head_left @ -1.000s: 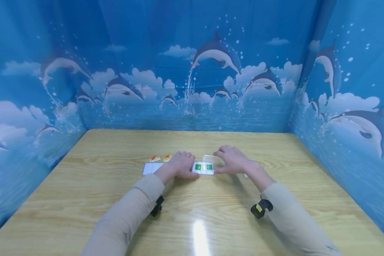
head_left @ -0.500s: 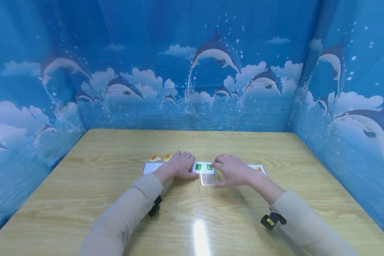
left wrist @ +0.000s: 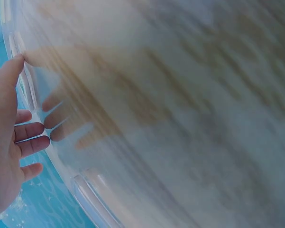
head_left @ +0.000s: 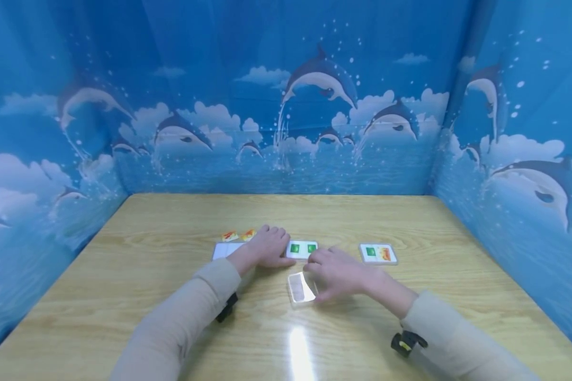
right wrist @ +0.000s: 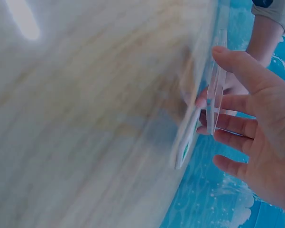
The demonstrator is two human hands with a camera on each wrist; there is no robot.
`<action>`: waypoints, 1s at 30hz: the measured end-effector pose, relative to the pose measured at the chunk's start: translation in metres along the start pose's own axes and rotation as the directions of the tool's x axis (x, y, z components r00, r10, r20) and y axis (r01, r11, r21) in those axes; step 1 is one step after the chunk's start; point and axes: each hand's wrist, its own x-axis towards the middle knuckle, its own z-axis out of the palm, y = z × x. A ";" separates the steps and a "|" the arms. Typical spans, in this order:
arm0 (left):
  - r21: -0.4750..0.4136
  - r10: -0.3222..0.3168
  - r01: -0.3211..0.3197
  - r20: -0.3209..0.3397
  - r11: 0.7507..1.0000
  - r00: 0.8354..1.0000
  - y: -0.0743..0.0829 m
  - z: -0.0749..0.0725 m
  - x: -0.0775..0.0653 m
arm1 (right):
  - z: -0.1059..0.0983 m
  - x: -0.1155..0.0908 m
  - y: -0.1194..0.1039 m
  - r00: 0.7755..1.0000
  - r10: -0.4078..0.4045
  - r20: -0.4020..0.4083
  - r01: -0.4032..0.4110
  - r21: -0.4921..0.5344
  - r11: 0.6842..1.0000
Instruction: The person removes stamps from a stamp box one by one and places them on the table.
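My right hand (head_left: pixel 338 272) holds a clear plastic cover (head_left: pixel 301 288) tilted up, thumb on its near edge and fingers on its far edge. In the right wrist view the cover (right wrist: pixel 217 90) stands between thumb and fingertips. My left hand (head_left: pixel 268 247) grips the left end of a flat white case (head_left: pixel 302 248) with two green square pictures, thumb at its near side and fingers at the far side. In the left wrist view the left thumb and fingers (left wrist: pixel 31 132) are at either side of that case's edge (left wrist: pixel 31 85).
Partly under my left forearm lies a white flat case (head_left: pixel 225 250). Behind it are two orange-red picture pieces, a left one (head_left: pixel 229 236) and a right one (head_left: pixel 248 234). To the right lies another case (head_left: pixel 378 254) with one green and one orange picture. Dolphin-print curtains (head_left: pixel 286 159) surround the wooden table (head_left: pixel 171 217).
My right hand has drawn the clear cover from above the green-picture case toward the near side and tilted it. The case at right has come into full view. My left hand stays put.
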 end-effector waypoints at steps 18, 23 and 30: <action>0.027 -0.010 0.009 0.047 1.000 0.999 -0.003 0.000 0.001 | 0.014 0.000 -0.011 0.999 0.016 0.028 -0.015 -0.036 0.999; 0.060 -0.006 0.002 0.060 0.998 0.998 -0.002 0.000 0.002 | 0.014 -0.001 -0.011 0.999 0.022 0.034 -0.021 -0.038 0.999; 0.097 0.006 -0.011 0.053 0.995 0.999 -0.001 0.002 0.002 | 0.015 -0.001 -0.010 0.999 0.018 0.043 -0.017 -0.031 0.999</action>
